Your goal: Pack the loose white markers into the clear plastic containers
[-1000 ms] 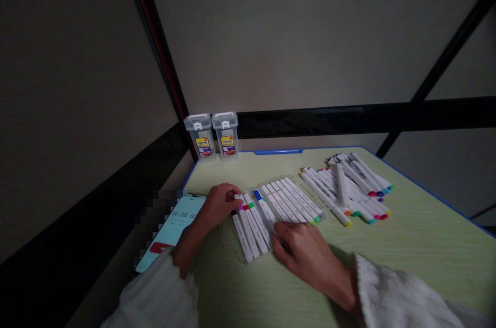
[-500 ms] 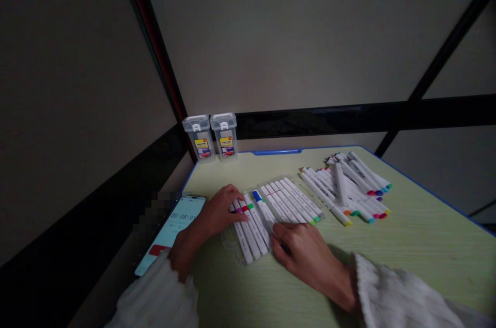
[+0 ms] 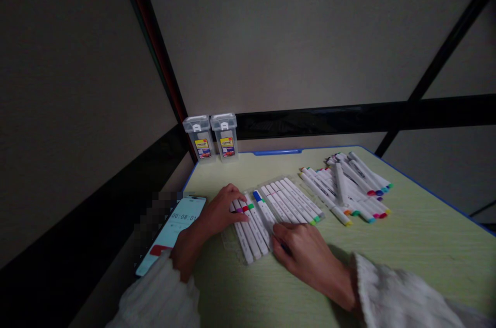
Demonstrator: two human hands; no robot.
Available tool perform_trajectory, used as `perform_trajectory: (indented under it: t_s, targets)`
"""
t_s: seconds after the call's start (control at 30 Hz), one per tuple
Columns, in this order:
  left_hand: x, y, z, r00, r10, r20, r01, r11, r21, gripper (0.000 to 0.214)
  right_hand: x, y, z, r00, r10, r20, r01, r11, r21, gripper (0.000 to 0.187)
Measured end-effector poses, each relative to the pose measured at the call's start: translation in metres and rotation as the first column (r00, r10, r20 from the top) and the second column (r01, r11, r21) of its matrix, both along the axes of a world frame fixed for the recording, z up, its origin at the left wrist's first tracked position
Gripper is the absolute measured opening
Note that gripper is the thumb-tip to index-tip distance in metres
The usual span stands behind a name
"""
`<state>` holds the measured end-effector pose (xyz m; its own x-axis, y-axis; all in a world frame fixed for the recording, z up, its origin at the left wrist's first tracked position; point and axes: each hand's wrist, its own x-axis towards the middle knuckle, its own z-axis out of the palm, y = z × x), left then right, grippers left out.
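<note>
White markers with coloured bands lie side by side in a clear plastic tray [image 3: 237, 254]. My left hand [image 3: 222, 210] rests over the upper ends of the left-hand markers, thumb and forefinger apart, near the purple and red bands. My right hand [image 3: 302, 248] is closed at the lower end of a blue-capped marker [image 3: 262, 208], which lies at a slight angle beside the left group; its lower end is hidden by the fingers. To its right, a second clear tray holds a row of white markers [image 3: 289, 201], some with green ends.
A pile of loose markers [image 3: 349, 186] with many cap colours lies at the right. Two clear lidded boxes [image 3: 225, 137] stand at the back left against the wall. A phone [image 3: 174, 232] showing a timer lies by my left forearm. The pale green table [image 3: 418, 245] has a blue edge.
</note>
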<state>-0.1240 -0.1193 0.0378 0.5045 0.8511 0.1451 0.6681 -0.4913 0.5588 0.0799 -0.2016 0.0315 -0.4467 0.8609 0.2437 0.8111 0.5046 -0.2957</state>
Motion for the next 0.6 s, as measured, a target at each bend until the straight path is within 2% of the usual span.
perform_trajectory:
  t_s: [0.4, 0.5, 0.6]
  targets:
    - [0.0005, -0.0046, 0.0039, 0.998, 0.036, -0.054, -0.035, 0.999, 0.031, 0.036, 0.0000, -0.0008, -0.0005, 1.000, -0.002, 0.026, 0.001, 1.000, 0.026, 0.018]
    - [-0.0001, -0.0056, 0.0053, 0.992, 0.099, -0.074, -0.093, 0.992, 0.081, 0.024, -0.0003, -0.0011, -0.0005, 1.000, 0.007, 0.029, -0.008, 1.000, 0.026, 0.018]
    - [-0.0014, -0.0045, 0.0066, 0.970, 0.212, -0.119, -0.188, 0.964, 0.190, 0.013, 0.0005, -0.0016, 0.0001, 0.999, 0.023, 0.035, -0.024, 1.000, 0.019, 0.018]
